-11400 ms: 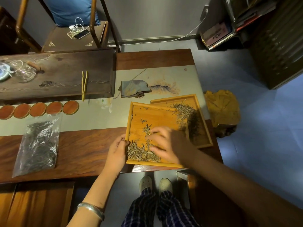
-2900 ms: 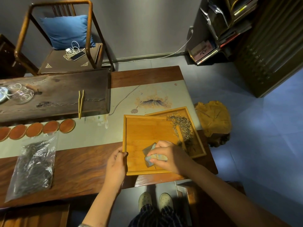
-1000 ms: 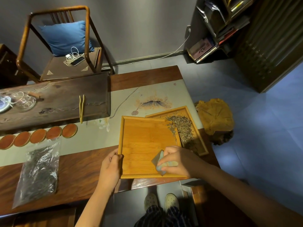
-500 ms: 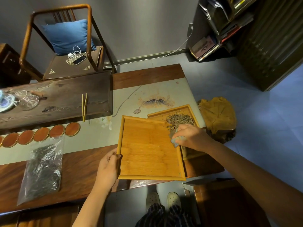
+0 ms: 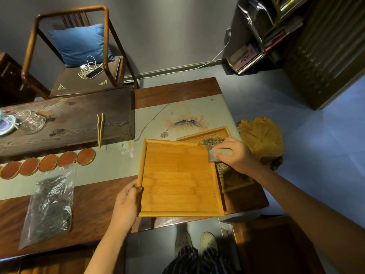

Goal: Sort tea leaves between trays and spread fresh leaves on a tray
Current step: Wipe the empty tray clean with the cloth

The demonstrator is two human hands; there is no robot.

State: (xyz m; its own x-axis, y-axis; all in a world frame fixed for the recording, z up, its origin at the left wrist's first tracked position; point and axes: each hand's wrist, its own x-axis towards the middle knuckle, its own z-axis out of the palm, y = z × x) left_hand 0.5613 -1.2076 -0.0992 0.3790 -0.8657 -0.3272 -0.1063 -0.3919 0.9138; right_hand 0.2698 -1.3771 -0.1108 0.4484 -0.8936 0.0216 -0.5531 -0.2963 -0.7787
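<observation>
A long wooden table (image 5: pixel 94 210) fills the view, seen from above by the person standing at it. On its right end sit two bamboo trays. The nearer tray (image 5: pixel 178 178) is bare of leaves and overlaps the left edge of the farther tray (image 5: pixel 235 180), which holds the pale tea leaves (image 5: pixel 211 141). The left hand (image 5: pixel 126 204) grips the near tray's left rim, fingers curled round the edge. The right hand (image 5: pixel 234 155) pinches a small grey cloth (image 5: pixel 214 155) over the farther tray, just beside the leaves. The sorting step looks finished — the near tray seems wiped clean. Next likely comes setting the cloth down and reaching for the clear bag of dark leaves (image 5: pixel 50 206), well apart at the left — to spread them on the bare tray.
</observation>
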